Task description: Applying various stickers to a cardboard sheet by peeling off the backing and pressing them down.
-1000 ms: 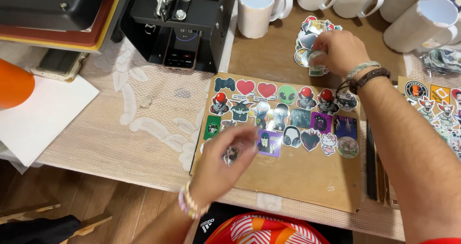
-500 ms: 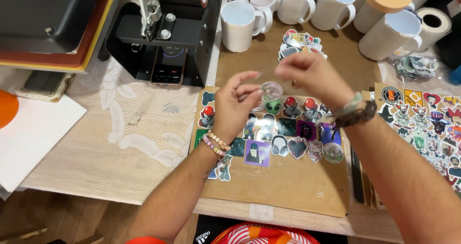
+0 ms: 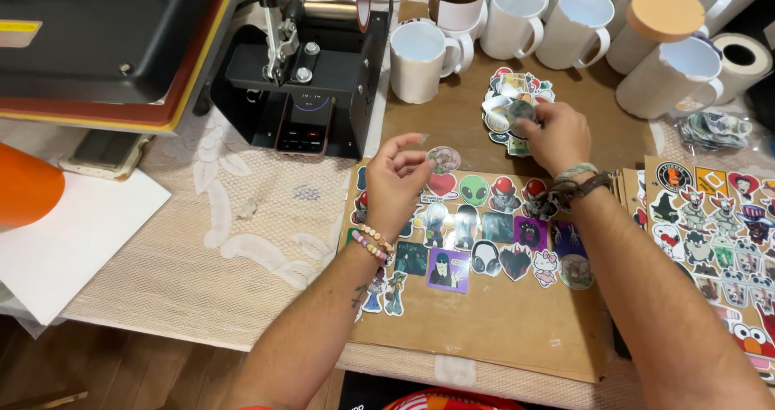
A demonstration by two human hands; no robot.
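The left hand [image 3: 401,180] is pinching a round sticker [image 3: 443,160] by its edge in a narrow grip, thin, light and easily creased, while the right hand [image 3: 555,134] is closing its grip on the sticker pile [image 3: 510,103] beyond the cardboard sheet [image 3: 517,329] on the counter

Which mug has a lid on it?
The white mug at the back right, topped by a round tan lid. The other mugs beside it stand open.

We note a wooden desk [image 3: 452,127] with a lace cloth [image 3: 242,240] over its left part. Directly on it: a black press [image 3: 311,79] at the far edge, white mugs [image 3: 517,23] along the far edge, brown cardboard [image 3: 517,329] at the near edge, white paper [image 3: 73,240] at the left.
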